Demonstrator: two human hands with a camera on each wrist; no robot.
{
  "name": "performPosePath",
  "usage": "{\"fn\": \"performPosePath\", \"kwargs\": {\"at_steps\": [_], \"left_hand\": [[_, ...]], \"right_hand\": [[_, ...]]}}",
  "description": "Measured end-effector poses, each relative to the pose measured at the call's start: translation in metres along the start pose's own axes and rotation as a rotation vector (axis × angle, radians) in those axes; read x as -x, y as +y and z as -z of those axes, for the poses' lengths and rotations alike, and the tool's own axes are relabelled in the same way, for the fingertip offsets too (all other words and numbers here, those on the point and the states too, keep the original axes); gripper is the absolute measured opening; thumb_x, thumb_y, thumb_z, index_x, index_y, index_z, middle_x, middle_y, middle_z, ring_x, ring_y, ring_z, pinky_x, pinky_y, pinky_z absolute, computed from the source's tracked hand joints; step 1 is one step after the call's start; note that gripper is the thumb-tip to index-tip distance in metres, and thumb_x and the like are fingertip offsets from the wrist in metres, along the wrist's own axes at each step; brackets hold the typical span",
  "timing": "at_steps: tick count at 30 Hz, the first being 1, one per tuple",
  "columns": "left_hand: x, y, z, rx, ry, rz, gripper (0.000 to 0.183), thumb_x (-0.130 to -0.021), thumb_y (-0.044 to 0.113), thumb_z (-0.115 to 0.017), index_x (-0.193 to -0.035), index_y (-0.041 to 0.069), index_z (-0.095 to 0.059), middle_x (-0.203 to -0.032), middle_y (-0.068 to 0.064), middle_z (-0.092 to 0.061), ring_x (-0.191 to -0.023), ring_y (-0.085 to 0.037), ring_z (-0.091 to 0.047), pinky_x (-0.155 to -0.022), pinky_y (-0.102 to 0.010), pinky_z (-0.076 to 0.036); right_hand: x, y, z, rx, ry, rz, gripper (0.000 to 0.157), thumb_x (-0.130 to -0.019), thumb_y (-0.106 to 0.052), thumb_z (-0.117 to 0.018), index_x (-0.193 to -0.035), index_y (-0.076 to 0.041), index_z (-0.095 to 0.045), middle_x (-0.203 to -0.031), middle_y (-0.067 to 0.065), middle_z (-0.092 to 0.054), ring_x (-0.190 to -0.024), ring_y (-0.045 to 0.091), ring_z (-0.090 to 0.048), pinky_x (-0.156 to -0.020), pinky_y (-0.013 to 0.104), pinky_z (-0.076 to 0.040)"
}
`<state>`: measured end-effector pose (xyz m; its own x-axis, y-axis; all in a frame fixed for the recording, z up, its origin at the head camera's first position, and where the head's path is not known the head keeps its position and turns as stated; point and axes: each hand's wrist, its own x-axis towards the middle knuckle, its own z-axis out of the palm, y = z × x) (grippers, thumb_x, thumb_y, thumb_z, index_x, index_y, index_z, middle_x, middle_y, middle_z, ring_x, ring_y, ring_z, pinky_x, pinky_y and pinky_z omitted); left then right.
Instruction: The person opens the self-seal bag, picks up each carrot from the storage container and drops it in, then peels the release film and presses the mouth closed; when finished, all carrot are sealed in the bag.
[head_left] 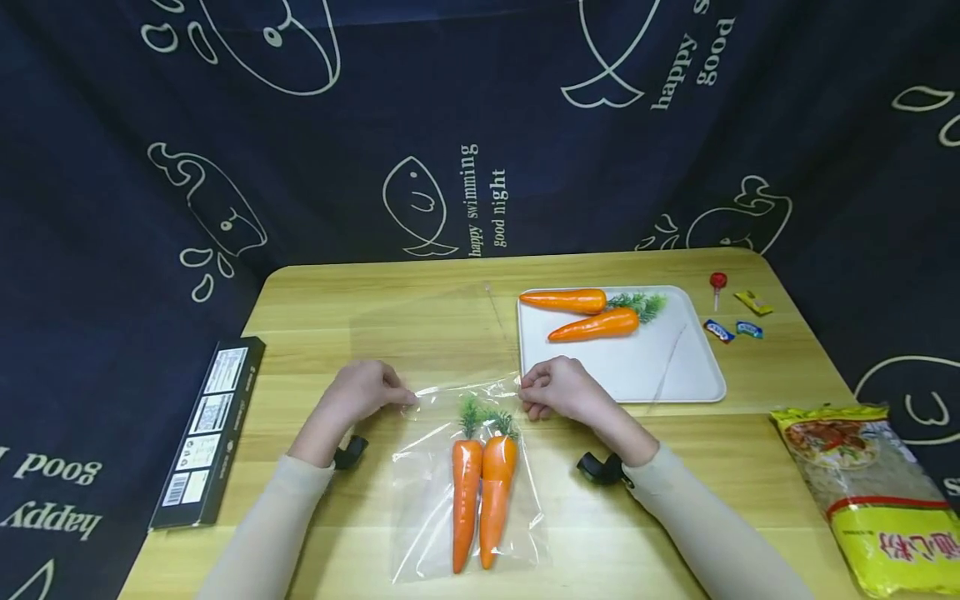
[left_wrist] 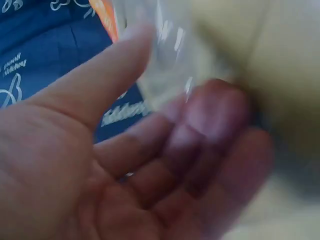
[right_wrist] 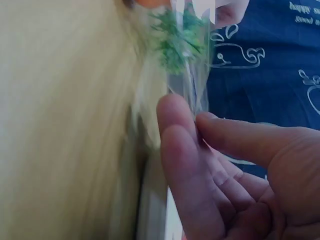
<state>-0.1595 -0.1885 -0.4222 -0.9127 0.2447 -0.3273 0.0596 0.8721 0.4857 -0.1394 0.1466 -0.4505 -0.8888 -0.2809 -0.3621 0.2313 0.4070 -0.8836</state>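
Two orange carrots [head_left: 480, 500] with green leafy tops lie side by side inside a clear plastic bag [head_left: 420, 508], tops toward the far end. My left hand [head_left: 367, 392] pinches the bag's far left corner between thumb and fingers. At the far right corner, my right hand [head_left: 558, 389] pinches the plastic too. In the right wrist view the thumb and index fingertip of the right hand [right_wrist: 215, 165] meet on the film, with the green leaves [right_wrist: 177, 42] just beyond. The left wrist view shows the left hand [left_wrist: 135, 145] blurred beside the clear film.
A white tray [head_left: 622, 371] with two more carrots [head_left: 596, 325] stands behind my right hand. A lollipop [head_left: 717, 282] and several small wrapped candies [head_left: 718, 331] lie right of it. A dark box [head_left: 210, 433] is at the left edge, a yellow food packet [head_left: 873, 500] at the right.
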Motion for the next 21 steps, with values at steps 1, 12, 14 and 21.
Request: {"fn": "performPosePath", "kwargs": {"at_steps": [1,12,14,21], "left_hand": [[0.001,0.003,0.009,-0.075,0.033,-0.009,0.025,-0.084,0.041,-0.078,-0.084,0.016,-0.078,-0.083,0.0,-0.073,-0.07,-0.015,-0.056,-0.063,-0.03,-0.047],[-0.074,0.067,0.02,0.342,0.288,-0.294,0.03,-0.086,0.028,-0.079,-0.112,0.014,-0.074,-0.113,-0.001,-0.074,-0.109,-0.022,-0.066,-0.097,-0.04,-0.054],[-0.093,0.069,0.0,0.391,0.272,-0.288,0.035,-0.083,0.027,-0.082,-0.113,0.012,-0.073,-0.113,0.0,-0.072,-0.108,-0.022,-0.064,-0.098,-0.039,-0.053],[-0.134,0.06,-0.039,0.299,0.207,-0.297,0.036,-0.076,0.024,-0.088,-0.106,0.01,-0.073,-0.1,-0.002,-0.068,-0.094,-0.019,-0.064,-0.087,-0.033,-0.055]], "right_hand": [[0.001,-0.001,0.003,-0.003,-0.011,-0.005,0.015,-0.091,-0.008,-0.07,-0.101,0.004,-0.068,-0.079,0.014,-0.074,-0.065,0.023,-0.072,-0.065,0.038,-0.063],[0.021,-0.006,0.107,-0.033,0.312,0.32,0.027,-0.094,-0.019,-0.07,-0.114,-0.001,-0.069,-0.112,0.013,-0.073,-0.096,0.016,-0.073,-0.085,0.027,-0.06],[0.021,0.001,0.125,0.002,0.424,0.33,0.027,-0.094,-0.024,-0.07,-0.115,-0.006,-0.071,-0.116,0.009,-0.073,-0.101,0.009,-0.07,-0.086,0.017,-0.057],[0.014,0.034,0.158,0.064,0.513,0.209,0.037,-0.096,-0.029,-0.068,-0.129,-0.013,-0.067,-0.133,0.007,-0.065,-0.119,0.007,-0.057,-0.088,0.007,-0.05]]}}
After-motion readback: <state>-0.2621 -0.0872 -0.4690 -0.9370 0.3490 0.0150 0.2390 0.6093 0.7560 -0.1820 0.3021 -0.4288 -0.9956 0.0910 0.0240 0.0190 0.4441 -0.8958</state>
